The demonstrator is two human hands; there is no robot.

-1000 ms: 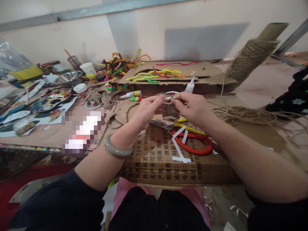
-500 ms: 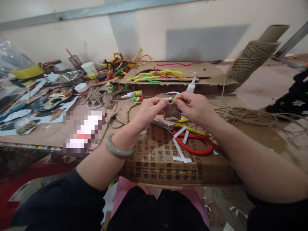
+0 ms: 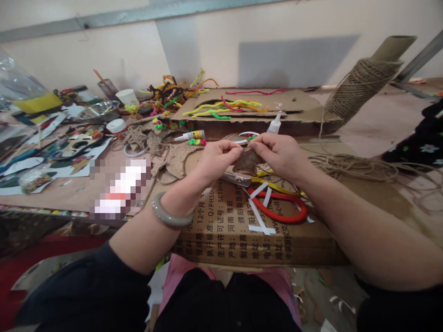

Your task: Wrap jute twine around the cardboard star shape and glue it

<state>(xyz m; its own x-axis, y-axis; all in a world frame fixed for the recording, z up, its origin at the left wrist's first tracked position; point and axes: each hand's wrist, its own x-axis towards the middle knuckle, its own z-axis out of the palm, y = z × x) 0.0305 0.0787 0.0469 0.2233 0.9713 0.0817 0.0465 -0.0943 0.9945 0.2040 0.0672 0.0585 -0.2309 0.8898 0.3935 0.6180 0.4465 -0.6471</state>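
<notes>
Twine piece [image 3: 247, 162] is hanging between both grips; left hand [image 3: 216, 161] and right hand [image 3: 281, 154] are pinching its top tight.

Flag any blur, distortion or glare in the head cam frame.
Head view: left hand and right hand, pinching a small brown woven piece, are sharp; wide-angle stretch shows toward the edges, around the jute twine spool on its cardboard tube; a pixelated patch sits at left; soft grey wall shadow, no glare.
</notes>
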